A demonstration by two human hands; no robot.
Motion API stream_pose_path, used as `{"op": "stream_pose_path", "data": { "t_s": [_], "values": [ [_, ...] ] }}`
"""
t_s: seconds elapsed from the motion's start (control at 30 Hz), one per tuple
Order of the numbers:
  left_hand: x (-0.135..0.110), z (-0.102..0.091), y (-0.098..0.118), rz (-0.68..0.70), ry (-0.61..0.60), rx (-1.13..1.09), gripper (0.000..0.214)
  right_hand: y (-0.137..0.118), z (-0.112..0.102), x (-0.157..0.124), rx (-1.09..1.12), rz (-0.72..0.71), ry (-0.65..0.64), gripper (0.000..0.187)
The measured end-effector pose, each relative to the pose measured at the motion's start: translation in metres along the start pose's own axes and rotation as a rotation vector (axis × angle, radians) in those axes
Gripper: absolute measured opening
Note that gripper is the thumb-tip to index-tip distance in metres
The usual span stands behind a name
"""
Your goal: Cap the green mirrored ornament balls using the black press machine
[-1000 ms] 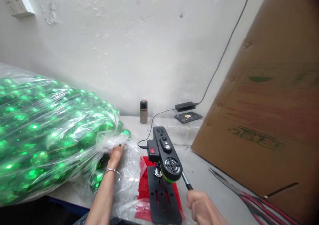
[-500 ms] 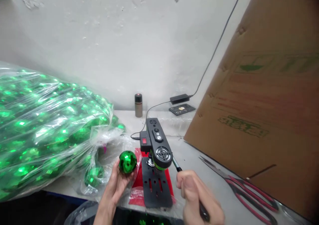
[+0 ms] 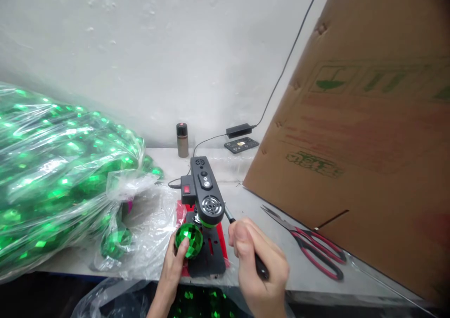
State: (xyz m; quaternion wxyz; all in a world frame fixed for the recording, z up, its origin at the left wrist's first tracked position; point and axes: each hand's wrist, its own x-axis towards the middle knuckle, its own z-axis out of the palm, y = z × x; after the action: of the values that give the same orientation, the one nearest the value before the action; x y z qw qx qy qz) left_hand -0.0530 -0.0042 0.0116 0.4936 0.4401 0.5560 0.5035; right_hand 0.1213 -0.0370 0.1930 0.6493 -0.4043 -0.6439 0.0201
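My left hand [image 3: 172, 266] holds a shiny green mirror-tiled ball [image 3: 189, 241], its thumb lying across the near side. The ball is above the left part of the black slotted base [image 3: 207, 259] of a small machine that looks like a mini drill press [image 3: 208, 189]. My right hand [image 3: 258, 257] is wrapped around the black grip of the metal lever [image 3: 229, 213] on the machine's right side. Under the machine's head, the ball and the base's back part hide whatever tip there is. Red sheeting [image 3: 223, 247] shows beneath the base.
At left lies a big clear plastic bag [image 3: 70, 177] of green balls. Large red-and-black scissors [image 3: 312, 247] rest before a cardboard box [image 3: 351, 121] on the right. Behind stand a dark-capped bottle [image 3: 182, 142], a power adapter [image 3: 239, 130] and a phone [image 3: 242, 144]. More green balls [image 3: 204, 301] show below the edge.
My left hand has brought the green ball rightward and nearer, from beside the machine to over its base. The right hand stays on the lever. The whole view has shifted a little.
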Motion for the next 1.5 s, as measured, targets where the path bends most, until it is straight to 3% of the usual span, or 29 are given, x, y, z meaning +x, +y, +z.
{"op": "stream_pose_path", "data": {
  "t_s": [0.17, 0.3, 0.53, 0.67, 0.8, 0.97, 1.37, 1.5],
  "values": [
    [0.000, 0.011, -0.002, -0.009, -0.042, 0.091, 0.084, 0.001, -0.001, -0.002, -0.001, -0.020, -0.009, 0.033],
    [-0.001, 0.018, -0.001, 0.090, -0.034, 0.193, 0.076, 0.001, -0.001, -0.002, -0.007, -0.017, -0.007, 0.032],
    [-0.007, 0.016, 0.016, 0.102, -0.118, 0.499, 0.077, 0.002, 0.000, -0.006, -0.015, 0.002, -0.027, 0.032],
    [0.001, 0.029, 0.021, 0.188, -0.130, 0.611, 0.069, 0.001, -0.001, -0.008, -0.016, -0.004, -0.019, 0.031],
    [0.008, 0.045, -0.001, 0.299, -0.075, 0.461, 0.070, 0.002, -0.002, -0.009, -0.013, 0.002, -0.030, 0.030],
    [0.008, 0.045, -0.026, 0.286, -0.086, 0.319, 0.077, 0.004, -0.003, -0.010, 0.015, -0.011, -0.028, 0.030],
    [0.007, 0.045, -0.019, 0.262, -0.087, 0.336, 0.076, 0.022, 0.013, -0.047, 0.014, -0.069, 0.166, 0.034],
    [0.007, 0.044, -0.020, 0.281, -0.077, 0.363, 0.077, 0.027, 0.015, -0.051, 0.017, -0.038, 0.177, 0.036]
  ]
}}
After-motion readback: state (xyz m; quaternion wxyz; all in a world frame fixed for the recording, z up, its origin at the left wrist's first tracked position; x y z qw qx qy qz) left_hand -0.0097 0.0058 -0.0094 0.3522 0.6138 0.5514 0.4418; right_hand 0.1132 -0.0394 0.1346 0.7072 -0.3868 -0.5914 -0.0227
